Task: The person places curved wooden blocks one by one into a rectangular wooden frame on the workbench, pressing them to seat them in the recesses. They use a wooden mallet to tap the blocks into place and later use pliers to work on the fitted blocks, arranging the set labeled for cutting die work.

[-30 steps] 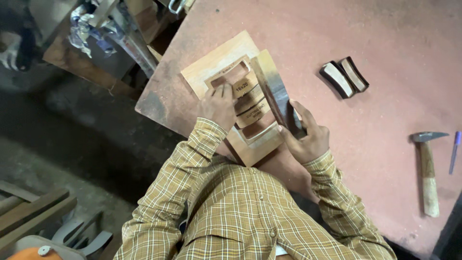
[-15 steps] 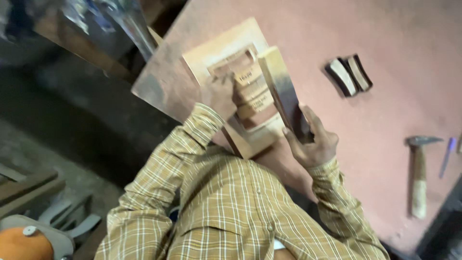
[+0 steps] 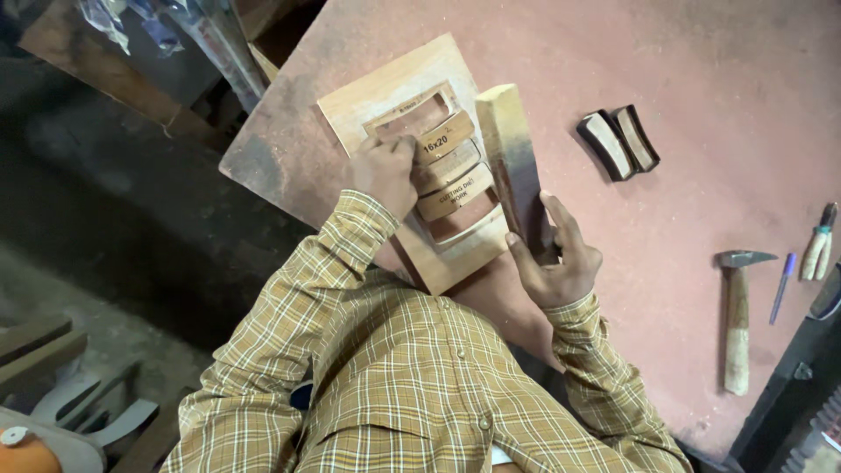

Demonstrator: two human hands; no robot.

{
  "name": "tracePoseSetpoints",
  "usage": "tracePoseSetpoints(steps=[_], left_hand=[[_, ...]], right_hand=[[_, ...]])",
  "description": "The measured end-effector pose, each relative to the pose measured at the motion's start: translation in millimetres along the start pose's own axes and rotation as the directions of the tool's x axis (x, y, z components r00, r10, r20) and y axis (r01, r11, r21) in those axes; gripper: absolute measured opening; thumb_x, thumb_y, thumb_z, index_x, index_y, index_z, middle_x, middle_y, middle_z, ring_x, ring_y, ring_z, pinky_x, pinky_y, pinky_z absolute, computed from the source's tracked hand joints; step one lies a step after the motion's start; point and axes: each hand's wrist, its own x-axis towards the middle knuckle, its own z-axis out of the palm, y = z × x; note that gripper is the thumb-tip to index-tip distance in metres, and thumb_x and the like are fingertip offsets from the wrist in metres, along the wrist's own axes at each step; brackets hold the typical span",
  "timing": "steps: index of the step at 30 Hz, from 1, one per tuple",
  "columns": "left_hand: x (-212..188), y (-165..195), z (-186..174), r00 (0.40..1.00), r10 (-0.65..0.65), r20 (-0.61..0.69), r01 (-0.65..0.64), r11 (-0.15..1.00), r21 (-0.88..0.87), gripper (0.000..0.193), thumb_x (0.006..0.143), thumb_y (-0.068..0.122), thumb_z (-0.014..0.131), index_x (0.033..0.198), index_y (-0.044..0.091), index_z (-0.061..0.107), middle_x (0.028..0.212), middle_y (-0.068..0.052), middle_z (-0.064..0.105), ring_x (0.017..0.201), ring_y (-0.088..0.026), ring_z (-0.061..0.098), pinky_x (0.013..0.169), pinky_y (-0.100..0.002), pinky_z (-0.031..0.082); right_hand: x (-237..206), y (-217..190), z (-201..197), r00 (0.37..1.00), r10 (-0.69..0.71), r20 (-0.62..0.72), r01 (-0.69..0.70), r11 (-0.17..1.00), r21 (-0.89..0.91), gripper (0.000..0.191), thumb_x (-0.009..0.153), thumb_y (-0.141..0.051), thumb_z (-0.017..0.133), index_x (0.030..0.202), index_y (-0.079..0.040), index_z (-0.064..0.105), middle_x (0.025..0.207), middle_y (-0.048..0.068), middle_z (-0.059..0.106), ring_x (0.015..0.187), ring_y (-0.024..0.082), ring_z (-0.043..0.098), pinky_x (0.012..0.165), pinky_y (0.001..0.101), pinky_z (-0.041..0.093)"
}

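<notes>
Nearest the lens, checked yellow-brown shirt sleeves, both arms reaching out over a reddish-pink worktable point(image 3: 701, 105). Right hand point(image 3: 556, 263) clamped around the near end of a long wooden block point(image 3: 512, 166), fingers wrapped on its side, block lying along the right edge of a flat wooden template board point(image 3: 385, 96). Left hand point(image 3: 385, 171) pressed down on the board, fingertips curled together on a curved wooden insert point(image 3: 445, 140) seated in the board's cut-out; more curved inserts stacked just below it in the same opening. Board lying near the table's left corner, tilted against the table edge.

Farther right on the table, a hammer point(image 3: 736, 324) with a wooden handle, well apart from the hands; beside it a blue pen point(image 3: 781, 287) and pliers point(image 3: 819, 241) at the frame edge. Beyond the block, two dark curved pieces point(image 3: 618, 143) lying side by side, touching.

Off the table to the left, dark dusty floor point(image 3: 131, 219); wooden planks and grey metal parts in the lower left corner; cluttered shelf with plastic wrapping at top left.

Compared with a second ago: same hold on block and board, both hands in much the same places; hammer and dark pieces unmoved on the table.
</notes>
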Motion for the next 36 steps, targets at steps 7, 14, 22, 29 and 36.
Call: tracePoseSetpoints(steps=[7, 14, 22, 29, 36], left_hand=[[7.1, -3.1, 0.8, 0.998, 0.039, 0.059, -0.039, 0.999, 0.011, 0.017, 0.08, 0.008, 0.067, 0.096, 0.003, 0.068, 0.098, -0.014, 0.073, 0.098, -0.036, 0.066, 0.083, -0.046, 0.056], [6.4, 1.2, -7.2, 0.995, 0.088, -0.039, -0.089, 0.995, -0.045, 0.035, 0.077, 0.018, 0.079, 0.105, -0.002, 0.071, 0.104, -0.018, 0.073, 0.102, -0.037, 0.066, 0.087, -0.047, 0.054], [13.2, 2.5, -6.9, 0.999, 0.016, 0.03, -0.013, 0.997, -0.079, 0.032, 0.081, 0.017, 0.077, 0.107, -0.001, 0.072, 0.106, -0.018, 0.073, 0.107, -0.037, 0.066, 0.091, -0.046, 0.053], [-8.2, -14.7, -28.3, 0.985, 0.011, -0.17, -0.046, 0.979, -0.197, 0.049, 0.085, 0.022, 0.075, 0.127, -0.001, 0.065, 0.117, -0.021, 0.071, 0.108, -0.038, 0.066, 0.093, -0.046, 0.051], [-51.8, -57.4, -148.3, 0.811, -0.09, -0.578, -0.141, 0.929, -0.343, 0.047, 0.094, 0.017, 0.082, 0.132, 0.001, 0.06, 0.136, -0.016, 0.067, 0.118, -0.027, 0.071, 0.1, -0.035, 0.059]], right_hand=[[6.3, 6.3, 1.0, 0.997, 0.009, -0.075, 0.002, 0.99, 0.143, 0.061, 0.092, -0.012, 0.079, 0.147, -0.003, 0.052, 0.093, 0.012, 0.076, 0.071, 0.011, 0.074, 0.058, 0.0221, 0.057], [19.7, 4.9, 5.0, 0.993, -0.033, 0.115, 0.029, 0.999, 0.041, 0.054, 0.091, -0.013, 0.082, 0.139, -0.003, 0.058, 0.1, 0.02, 0.074, 0.079, 0.022, 0.076, 0.068, 0.0315, 0.059], [29.7, -4.7, 4.2, 0.938, 0.166, 0.303, -0.139, 0.984, -0.11, 0.061, 0.087, -0.021, 0.083, 0.142, -0.009, 0.061, 0.089, 0.019, 0.076, 0.078, 0.026, 0.076, 0.07, 0.0366, 0.061], [5.1, 6.8, -6.2, 0.984, 0.175, -0.025, -0.157, 0.932, 0.328, 0.067, 0.086, -0.013, 0.078, 0.147, -0.002, 0.051, 0.098, 0.018, 0.077, 0.076, 0.016, 0.072, 0.064, 0.0269, 0.056], [-28.0, 24.9, -9.4, 0.97, 0.23, -0.074, -0.176, 0.881, 0.438, 0.063, 0.091, -0.008, 0.076, 0.148, 0.004, 0.05, 0.099, 0.018, 0.074, 0.077, 0.012, 0.068, 0.066, 0.0216, 0.053]])
